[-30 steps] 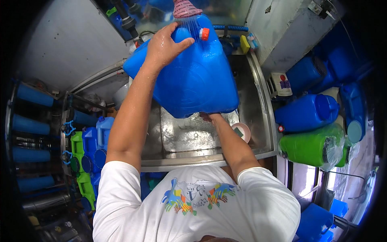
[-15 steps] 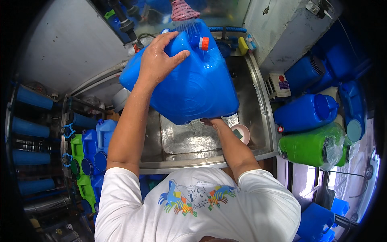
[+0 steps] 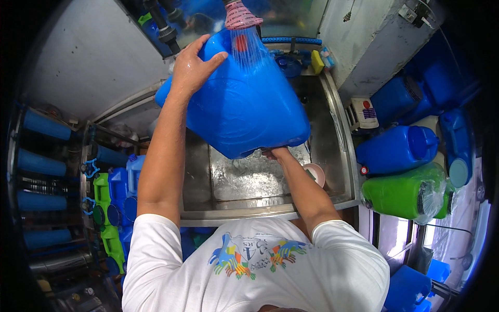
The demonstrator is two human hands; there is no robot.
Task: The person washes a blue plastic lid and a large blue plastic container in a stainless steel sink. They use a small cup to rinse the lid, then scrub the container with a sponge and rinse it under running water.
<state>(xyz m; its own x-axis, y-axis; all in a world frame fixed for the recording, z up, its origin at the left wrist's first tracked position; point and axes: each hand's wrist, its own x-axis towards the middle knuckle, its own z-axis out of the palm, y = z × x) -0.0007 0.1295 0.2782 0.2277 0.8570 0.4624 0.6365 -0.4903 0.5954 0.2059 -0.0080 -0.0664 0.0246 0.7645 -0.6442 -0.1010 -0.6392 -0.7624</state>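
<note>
A large blue plastic jerrycan (image 3: 249, 104) is held tilted over a metal sink (image 3: 280, 212). My left hand (image 3: 195, 65) grips its upper left corner, thumb and fingers spread over the wet plastic. My right hand (image 3: 274, 152) supports the jerrycan from below; its fingers are mostly hidden under the bottom edge. From a shower head wrapped in pink material (image 3: 242, 16), water sprays onto the jerrycan's upper side. A red cap (image 3: 240, 43) shows through the spray.
A pink bowl (image 3: 318, 176) sits in the sink at right. Near the far rim are a yellow sponge (image 3: 317, 62) and a round blue lid (image 3: 289, 66). Blue jerrycans (image 3: 397, 145) and a green one (image 3: 397, 195) stand at right; more containers (image 3: 118, 192) line the left.
The jerrycan has turned and tilted, so its red cap now lies under the spray instead of to the right of it. My left hand has shifted slightly left with it.
</note>
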